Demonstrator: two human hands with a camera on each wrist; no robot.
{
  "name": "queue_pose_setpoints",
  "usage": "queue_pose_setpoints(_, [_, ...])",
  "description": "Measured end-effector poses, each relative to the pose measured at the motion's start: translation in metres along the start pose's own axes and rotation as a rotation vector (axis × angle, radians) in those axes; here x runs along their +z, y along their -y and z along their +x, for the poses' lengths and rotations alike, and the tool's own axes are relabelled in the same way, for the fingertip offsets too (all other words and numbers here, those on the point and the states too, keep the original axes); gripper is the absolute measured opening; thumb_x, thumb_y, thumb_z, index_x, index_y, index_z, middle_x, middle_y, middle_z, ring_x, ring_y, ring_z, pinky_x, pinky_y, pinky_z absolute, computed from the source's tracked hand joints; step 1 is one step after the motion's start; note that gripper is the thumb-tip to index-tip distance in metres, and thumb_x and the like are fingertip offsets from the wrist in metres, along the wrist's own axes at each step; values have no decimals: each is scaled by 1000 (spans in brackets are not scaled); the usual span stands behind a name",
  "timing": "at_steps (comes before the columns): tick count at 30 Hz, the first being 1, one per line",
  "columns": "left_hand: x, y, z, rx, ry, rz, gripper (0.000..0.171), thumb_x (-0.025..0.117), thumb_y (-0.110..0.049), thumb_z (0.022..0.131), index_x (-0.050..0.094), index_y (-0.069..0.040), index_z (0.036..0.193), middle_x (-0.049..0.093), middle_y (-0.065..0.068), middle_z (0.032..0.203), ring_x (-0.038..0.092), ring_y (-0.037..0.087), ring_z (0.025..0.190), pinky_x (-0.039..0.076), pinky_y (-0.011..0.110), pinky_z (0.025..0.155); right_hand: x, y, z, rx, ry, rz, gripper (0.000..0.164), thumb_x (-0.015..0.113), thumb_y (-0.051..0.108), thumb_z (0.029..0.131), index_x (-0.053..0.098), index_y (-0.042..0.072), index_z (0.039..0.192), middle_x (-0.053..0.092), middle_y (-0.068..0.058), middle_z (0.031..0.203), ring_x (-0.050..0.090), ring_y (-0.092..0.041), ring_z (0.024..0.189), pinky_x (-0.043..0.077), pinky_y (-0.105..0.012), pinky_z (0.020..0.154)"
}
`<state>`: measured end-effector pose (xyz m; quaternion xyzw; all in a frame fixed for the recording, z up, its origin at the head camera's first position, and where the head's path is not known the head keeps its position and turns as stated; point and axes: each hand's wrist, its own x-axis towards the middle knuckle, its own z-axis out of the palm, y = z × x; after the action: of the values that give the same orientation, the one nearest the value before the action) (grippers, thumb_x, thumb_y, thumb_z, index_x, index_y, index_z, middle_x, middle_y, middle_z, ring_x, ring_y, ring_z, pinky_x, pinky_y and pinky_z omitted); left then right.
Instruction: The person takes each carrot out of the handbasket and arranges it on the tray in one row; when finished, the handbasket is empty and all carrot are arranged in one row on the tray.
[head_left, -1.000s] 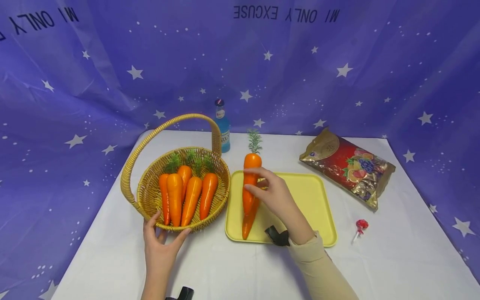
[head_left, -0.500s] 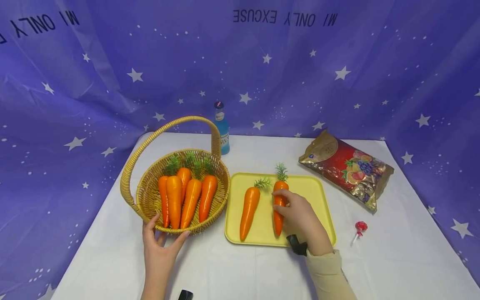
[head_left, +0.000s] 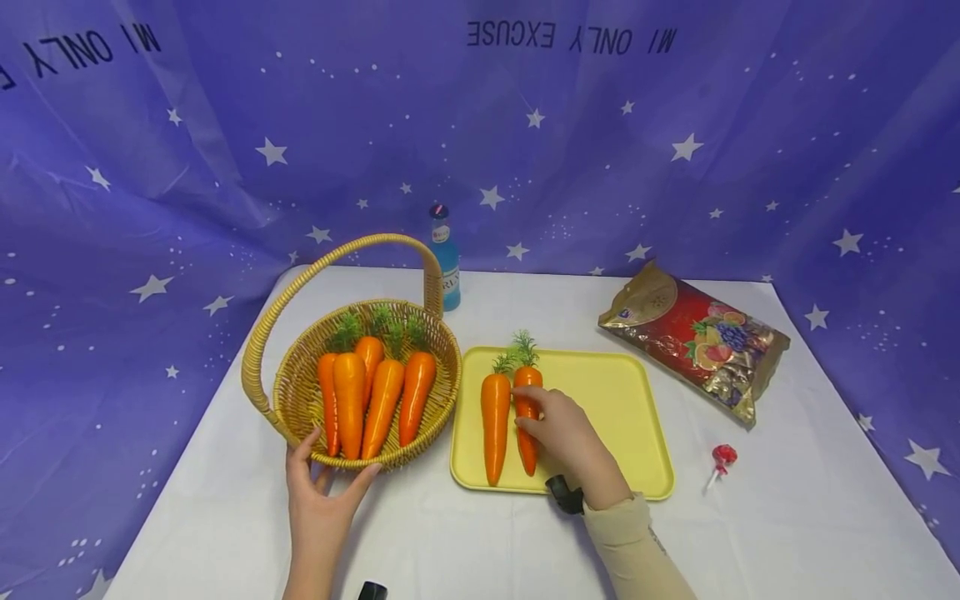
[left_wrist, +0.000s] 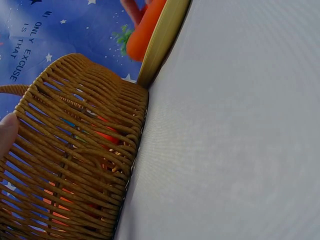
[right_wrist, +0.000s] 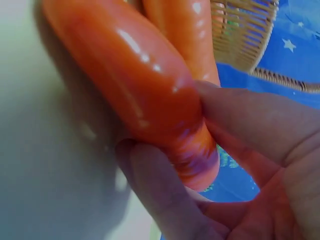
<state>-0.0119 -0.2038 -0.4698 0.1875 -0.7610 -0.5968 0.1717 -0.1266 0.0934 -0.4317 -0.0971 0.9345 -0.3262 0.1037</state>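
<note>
Far left: wicker basket on white cloth, handle arching over it. Five carrots inside, leafy ends away from the person, tapering ends to the near rim. Left hand at that near rim, thumb and fingers spread, touching the wicker; not clenched.

Behind the basket, to its right: upright bottle, blue contents.

Right of the basket: yellow tray. Two carrots here. The left tray carrot lies untouched, tip toward the person. Just beside it, the right tray carrot, over the tray; cannot tell whether its whole length rests on the surface. Its long axis runs near to far, roughly parallel with its neighbour's; leafy tops meet.

Right hand reaches in from the right and is by far the nearer one. Fingers grasp the right tray carrot's upper, thick half, pinching across its long axis; the right wrist view shows digits on both sides. The left tray carrot lies immediately left of those fingertips.

Farther right: printed candy bag, lying slantwise; nearer the person, red lollipop.
</note>
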Motion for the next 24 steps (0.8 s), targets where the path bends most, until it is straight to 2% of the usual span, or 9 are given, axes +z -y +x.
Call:
queue_pose_setpoints(5, [0,-2,0,21,5,-11,92,86,-9,72,30,-9,145,13,8,156,29,36,137,38,8,99,9,7,6,-26,-8,8,52,76,17,83,58,19,132,54,-8,93,49,-22,73,44,-32,62])
queue_pose_setpoints(9, [0,-1,0,35,10,-9,94,87,-7,70,30,-8,145,11,8,157,28,38,137,37,5,96,17,15,8,-25,2,23,54,76,19,84,56,21,134,50,-10,95,49,-22,70,44,-31,59])
queue_pose_setpoints(15, [-1,0,0,17,12,-4,94,87,-7,70,30,-8,145,6,7,158,26,36,138,37,4,96,24,24,7,-21,26,17,55,75,21,85,54,20,136,49,-12,99,49,-22,69,44,-30,56])
queue_pose_setpoints(24, [-2,0,1,5,14,19,95,87,-11,71,30,-10,146,2,6,159,25,34,139,38,15,103,27,21,7,2,39,50,56,74,25,86,52,22,138,47,-10,98,46,-21,67,39,-29,54])
